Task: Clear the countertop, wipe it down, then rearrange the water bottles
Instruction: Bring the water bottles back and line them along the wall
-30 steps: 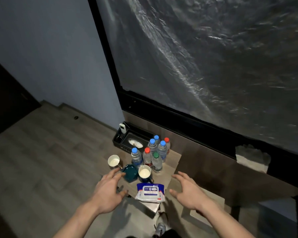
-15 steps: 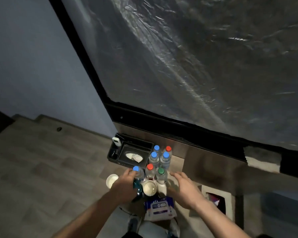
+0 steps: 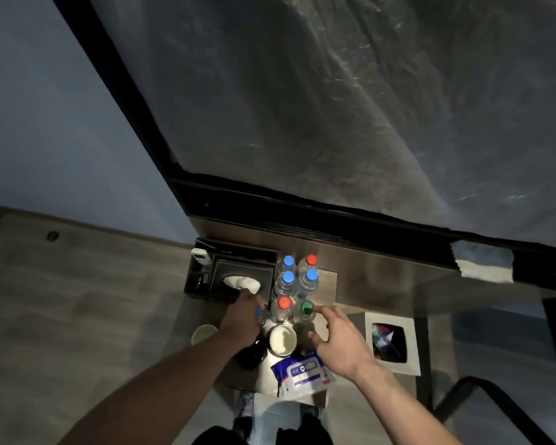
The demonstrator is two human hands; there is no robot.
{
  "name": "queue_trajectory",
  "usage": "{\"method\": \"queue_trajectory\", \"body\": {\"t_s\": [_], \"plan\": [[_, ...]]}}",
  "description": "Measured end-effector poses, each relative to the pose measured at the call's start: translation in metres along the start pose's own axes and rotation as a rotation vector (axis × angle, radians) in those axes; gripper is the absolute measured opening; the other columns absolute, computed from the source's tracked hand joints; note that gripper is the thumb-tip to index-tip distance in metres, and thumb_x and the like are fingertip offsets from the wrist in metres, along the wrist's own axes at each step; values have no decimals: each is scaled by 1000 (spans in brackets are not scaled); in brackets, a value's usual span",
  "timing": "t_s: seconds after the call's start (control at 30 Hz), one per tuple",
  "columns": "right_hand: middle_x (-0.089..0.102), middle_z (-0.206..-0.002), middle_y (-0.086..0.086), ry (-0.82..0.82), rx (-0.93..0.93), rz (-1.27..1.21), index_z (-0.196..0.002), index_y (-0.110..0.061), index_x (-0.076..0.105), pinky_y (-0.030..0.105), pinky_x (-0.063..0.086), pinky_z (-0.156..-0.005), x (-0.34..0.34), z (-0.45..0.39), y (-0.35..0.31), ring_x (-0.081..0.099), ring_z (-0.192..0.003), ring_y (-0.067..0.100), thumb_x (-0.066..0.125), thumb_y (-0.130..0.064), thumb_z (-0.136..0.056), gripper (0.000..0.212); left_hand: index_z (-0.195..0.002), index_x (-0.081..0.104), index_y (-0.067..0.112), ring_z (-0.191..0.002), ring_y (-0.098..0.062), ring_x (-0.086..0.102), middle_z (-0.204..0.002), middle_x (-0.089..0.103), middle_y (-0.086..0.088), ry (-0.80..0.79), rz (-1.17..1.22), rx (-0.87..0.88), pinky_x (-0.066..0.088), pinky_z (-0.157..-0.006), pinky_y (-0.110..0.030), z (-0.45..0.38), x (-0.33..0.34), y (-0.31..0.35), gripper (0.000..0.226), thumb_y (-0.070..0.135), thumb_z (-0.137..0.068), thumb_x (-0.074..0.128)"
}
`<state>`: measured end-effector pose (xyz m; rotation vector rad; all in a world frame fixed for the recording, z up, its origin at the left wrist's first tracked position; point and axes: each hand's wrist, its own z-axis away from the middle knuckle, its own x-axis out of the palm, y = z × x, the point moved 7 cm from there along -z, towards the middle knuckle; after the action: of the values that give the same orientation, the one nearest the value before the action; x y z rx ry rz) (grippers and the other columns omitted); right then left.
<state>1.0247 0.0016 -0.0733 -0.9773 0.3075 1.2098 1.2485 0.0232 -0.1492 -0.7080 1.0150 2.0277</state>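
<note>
**Both hands among the bottles on the small countertop**

Left hand (image 3: pixel 242 319) down at the near-left corner of the bottle cluster, fingers curled round a clear plastic bottle with a blue cap (image 3: pixel 259 313), most of that bottle hidden beneath the hand. Right hand (image 3: pixel 336 340) spread and relaxed, holding nothing, index fingertip just beside the clear bottle with a green cap (image 3: pixel 306 309); contact not clear. Between those two bottles, upright, a clear bottle with a red cap (image 3: pixel 283 306).

Behind these, four more clear plastic bottles standing close together in two pairs: nearer pair with blue caps (image 3: pixel 287 279) (image 3: pixel 310 277), farther pair with one blue cap (image 3: pixel 288 261) and one red cap (image 3: pixel 311 261), up against the brown back panel.

All on the small brown wooden countertop (image 3: pixel 326 281). Left of the bottles, a black tray (image 3: pixel 193 281) with a black tissue box (image 3: pixel 243 277), white tissue showing, and a white remote (image 3: pixel 201 255) upright in a side slot. Nearer the body, a dark mug with a cream inside (image 3: pixel 282 339), and a second cream-lined cup (image 3: pixel 203 334) at the left edge beside the left forearm. At the front edge, a blue-and-white pack of wet wipes (image 3: pixel 302 372), lying flat, partly under the right wrist.

On the floor to the right, a white square-rimmed bin (image 3: pixel 413 348) with litter inside.
</note>
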Motion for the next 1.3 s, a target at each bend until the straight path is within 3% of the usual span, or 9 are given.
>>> {"method": "queue_trajectory", "body": {"t_s": [0.13, 0.33, 0.47, 0.63, 0.8, 1.03, 1.1, 1.17, 1.3], "plan": [[47, -149, -7, 27, -23, 25, -149, -27, 49, 31, 41, -115, 8, -17, -25, 53, -132, 18, 66, -29, -95, 57, -103, 64, 24, -101, -27, 65, -124, 48, 4, 73, 73, 57, 45, -85, -25, 21, -20, -13, 37, -2, -78, 63], [45, -152, 0, -28, -34, 207, -150, -26, 48, 37, 45, -112, 23, -51, -64, 56, -132, 27, 66, -14, -90, 63, -102, 69, 27, -91, -4, 59, -109, 48, 16, 298, 285, 130, 44, -84, -18, 75, -80, -34, 37, -3, -80, 68], [61, -136, 7, -89, -23, 379, -132, -19, 63, 40, 55, -96, 41, -73, -75, 65, -117, 32, 62, -17, -93, 39, -101, 65, 34, -94, -3, 61, -110, 48, 20, 357, 345, 137, 45, -81, -11, 108, -115, -49, 36, 6, -81, 76], [67, -130, 11, -66, -12, 479, -125, -12, 68, 41, 57, -96, 59, -87, -76, 68, -115, 33, 59, -5, -94, 34, -98, 65, 40, -91, 0, 62, -108, 52, 21, 420, 358, 146, 53, -76, -17, 135, -146, -66, 41, 6, -81, 78], [62, -133, 11, -4, -22, 379, -131, -12, 64, 44, 55, -99, 60, -94, -76, 67, -115, 34, 55, 0, -93, 41, -98, 67, 39, -92, 0, 62, -107, 54, 20, 434, 378, 129, 54, -76, -18, 154, -158, -82, 42, 1, -81, 77], [51, -136, 5, 114, -39, 243, -120, -25, 68, 43, 55, -97, 39, -55, -95, 69, -104, 34, 61, -25, -96, 25, -98, 65, 40, -92, 2, 61, -106, 54, 22, 409, 338, 146, 51, -71, -14, 167, -162, -87, 43, 4, -80, 79], [52, -138, 4, 149, -49, 216, -122, -25, 67, 42, 53, -100, 29, -32, -102, 68, -108, 34, 63, -24, -95, 27, -94, 64, 43, -87, 1, 61, -103, 54, 21, 431, 328, 189, 50, -71, -18, 171, -167, -80, 34, 16, -79, 77], [54, -135, 2, 190, -68, 171, -120, -27, 66, 39, 50, -103, 20, -7, -109, 65, -114, 29, 65, -20, -93, 29, -91, 64, 44, -86, 1, 60, -101, 54, 21, 431, 310, 207, 52, -71, -25, 176, -172, -71, 21, 32, -75, 69], [53, -119, -12, 274, -95, 41, -109, -32, 67, 29, 51, -96, 7, 41, -111, 62, -104, 14, 71, -16, -89, 26, -89, 67, 39, -79, -12, 64, -100, 58, 15, 391, 366, 301, 52, -68, -24, 191, -176, -48, 21, 24, -76, 69]]}}
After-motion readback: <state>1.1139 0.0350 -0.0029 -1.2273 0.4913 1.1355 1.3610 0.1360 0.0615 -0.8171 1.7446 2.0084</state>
